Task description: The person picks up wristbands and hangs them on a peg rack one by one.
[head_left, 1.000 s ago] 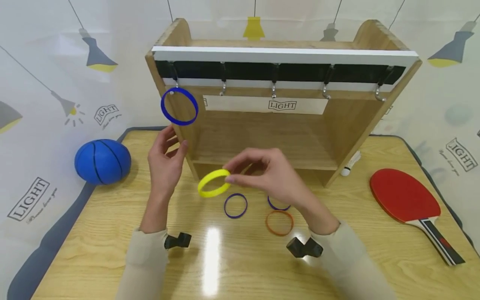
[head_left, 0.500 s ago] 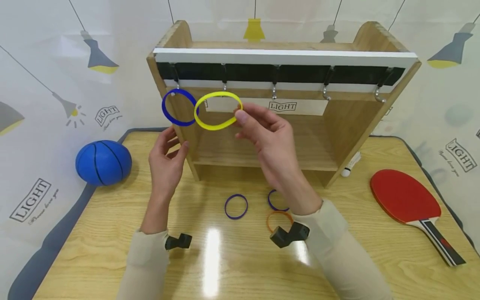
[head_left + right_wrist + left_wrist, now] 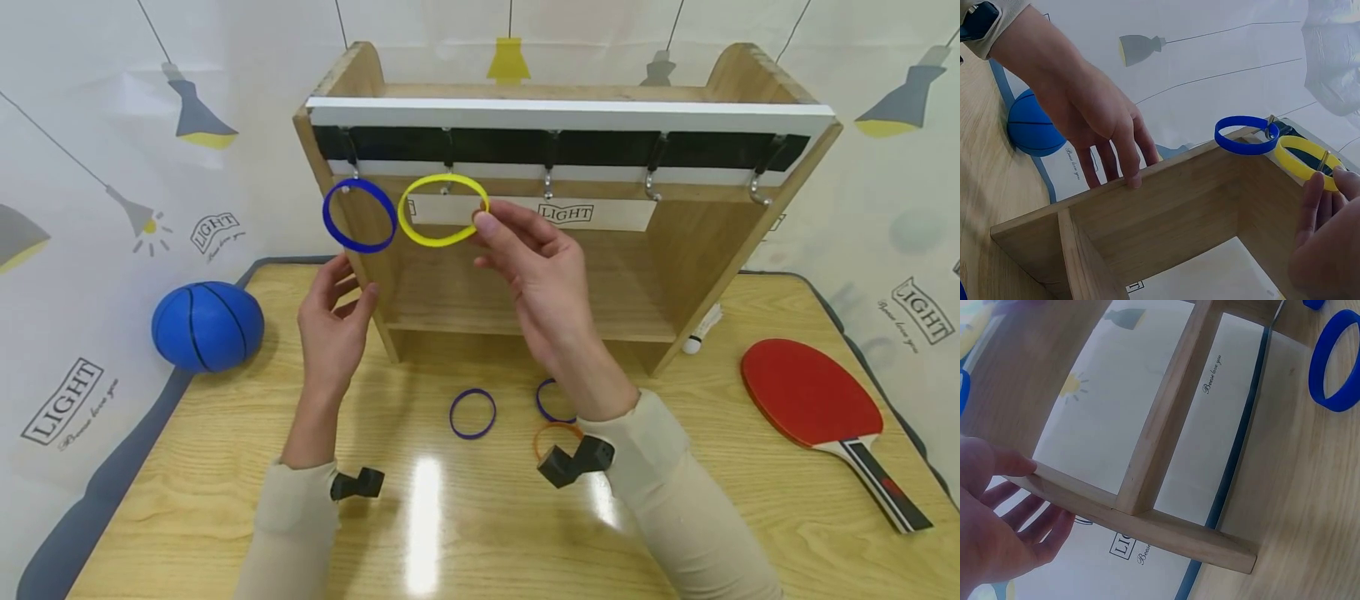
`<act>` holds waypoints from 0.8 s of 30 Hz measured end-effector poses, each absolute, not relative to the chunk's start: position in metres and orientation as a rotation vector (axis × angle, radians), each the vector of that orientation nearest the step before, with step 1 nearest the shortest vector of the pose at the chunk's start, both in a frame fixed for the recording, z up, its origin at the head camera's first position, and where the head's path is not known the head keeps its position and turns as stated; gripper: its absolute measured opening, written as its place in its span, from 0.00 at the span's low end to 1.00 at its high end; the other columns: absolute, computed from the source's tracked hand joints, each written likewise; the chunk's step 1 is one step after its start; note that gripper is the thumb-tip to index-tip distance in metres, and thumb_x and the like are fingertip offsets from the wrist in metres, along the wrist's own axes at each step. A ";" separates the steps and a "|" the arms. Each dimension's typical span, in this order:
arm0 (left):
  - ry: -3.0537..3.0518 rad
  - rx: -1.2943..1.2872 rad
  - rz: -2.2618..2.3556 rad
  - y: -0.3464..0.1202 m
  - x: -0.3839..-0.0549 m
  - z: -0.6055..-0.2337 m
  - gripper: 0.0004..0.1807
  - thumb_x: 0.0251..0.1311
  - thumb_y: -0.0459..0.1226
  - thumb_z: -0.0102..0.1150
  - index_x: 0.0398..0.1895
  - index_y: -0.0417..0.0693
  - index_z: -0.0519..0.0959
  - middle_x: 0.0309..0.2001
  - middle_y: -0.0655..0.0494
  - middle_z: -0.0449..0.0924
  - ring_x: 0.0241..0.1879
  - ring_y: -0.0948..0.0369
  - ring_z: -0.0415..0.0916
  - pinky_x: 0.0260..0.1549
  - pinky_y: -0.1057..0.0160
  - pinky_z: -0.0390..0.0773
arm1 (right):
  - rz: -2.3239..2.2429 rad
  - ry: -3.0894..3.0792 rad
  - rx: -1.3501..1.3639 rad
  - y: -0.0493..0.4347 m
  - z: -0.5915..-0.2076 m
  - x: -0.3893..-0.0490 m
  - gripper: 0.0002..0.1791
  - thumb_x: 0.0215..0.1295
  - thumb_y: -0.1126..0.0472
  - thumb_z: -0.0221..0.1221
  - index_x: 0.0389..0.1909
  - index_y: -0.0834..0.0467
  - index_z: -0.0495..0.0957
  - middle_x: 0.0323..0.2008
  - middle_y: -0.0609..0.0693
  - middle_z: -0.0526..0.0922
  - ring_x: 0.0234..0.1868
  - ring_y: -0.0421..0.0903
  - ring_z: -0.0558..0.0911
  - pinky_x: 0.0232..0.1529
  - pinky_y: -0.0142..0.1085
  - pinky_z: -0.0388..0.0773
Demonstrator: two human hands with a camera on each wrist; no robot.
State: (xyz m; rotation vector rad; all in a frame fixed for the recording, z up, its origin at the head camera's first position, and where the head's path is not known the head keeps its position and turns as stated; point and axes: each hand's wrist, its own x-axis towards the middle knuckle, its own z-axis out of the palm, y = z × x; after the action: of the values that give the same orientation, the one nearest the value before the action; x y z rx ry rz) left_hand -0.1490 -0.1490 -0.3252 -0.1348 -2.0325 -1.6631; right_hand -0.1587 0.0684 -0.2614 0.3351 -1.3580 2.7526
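Note:
My right hand (image 3: 551,287) pinches a yellow wristband (image 3: 435,243) between thumb and fingertips, up by the second hook (image 3: 447,190) of the rack. That hook's tip shows inside the band; whether the band bears on it I cannot tell. From the leftmost hook hangs a blue wristband (image 3: 367,247), just left of the yellow one. Low on the wooden shelf (image 3: 442,292), my left hand (image 3: 330,329) grips its left side panel (image 3: 1097,512), thumb on one face and fingers on the other, as the left wrist view shows.
Two thin dark blue bands (image 3: 452,414) and an orange band (image 3: 536,442), partly behind the right wrist, lie on the table before the shelf. A blue ball (image 3: 207,325) sits at left. A red paddle (image 3: 810,392) and a shuttlecock (image 3: 693,342) lie at right.
My right hand has lifted the yellow wristband from low before the shelf up to the second hook, then shifted it slightly. The left hand has stayed on the side panel.

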 end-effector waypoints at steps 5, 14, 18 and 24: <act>-2.034 -0.125 -1.666 -0.149 -0.149 -0.325 0.22 0.63 0.27 0.59 0.62 0.36 0.73 0.56 0.43 0.76 0.54 0.50 0.75 0.45 0.63 0.77 | 2.732 -1.385 0.338 0.069 -0.263 -0.159 0.16 0.59 0.66 0.68 0.48 0.64 0.82 0.45 0.60 0.84 0.46 0.55 0.83 0.41 0.36 0.80; -2.035 -0.132 -1.665 -0.149 -0.149 -0.325 0.23 0.63 0.27 0.59 0.62 0.36 0.73 0.56 0.43 0.76 0.54 0.50 0.75 0.45 0.63 0.77 | 2.697 -1.440 0.334 0.070 -0.266 -0.158 0.16 0.60 0.65 0.68 0.48 0.64 0.81 0.46 0.60 0.83 0.48 0.57 0.82 0.42 0.37 0.80; -2.036 -0.131 -1.663 -0.148 -0.149 -0.325 0.22 0.64 0.27 0.59 0.62 0.36 0.73 0.56 0.43 0.76 0.53 0.50 0.76 0.45 0.63 0.77 | 2.693 -1.456 0.328 0.072 -0.268 -0.159 0.17 0.60 0.65 0.68 0.49 0.64 0.81 0.47 0.61 0.83 0.48 0.57 0.81 0.42 0.37 0.80; -2.025 -0.132 -1.670 -0.149 -0.151 -0.328 0.22 0.63 0.27 0.60 0.61 0.37 0.73 0.55 0.43 0.76 0.53 0.50 0.76 0.45 0.60 0.77 | 2.660 -1.504 0.333 0.083 -0.278 -0.156 0.18 0.60 0.64 0.68 0.51 0.63 0.81 0.52 0.61 0.81 0.49 0.53 0.81 0.42 0.37 0.80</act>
State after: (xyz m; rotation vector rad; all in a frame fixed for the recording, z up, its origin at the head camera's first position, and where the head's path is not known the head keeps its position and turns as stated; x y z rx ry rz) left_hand -0.1513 -0.1494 -0.3279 -0.1323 -2.0254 -1.6696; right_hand -0.1564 0.0827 -0.2778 0.3330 -1.5039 2.6599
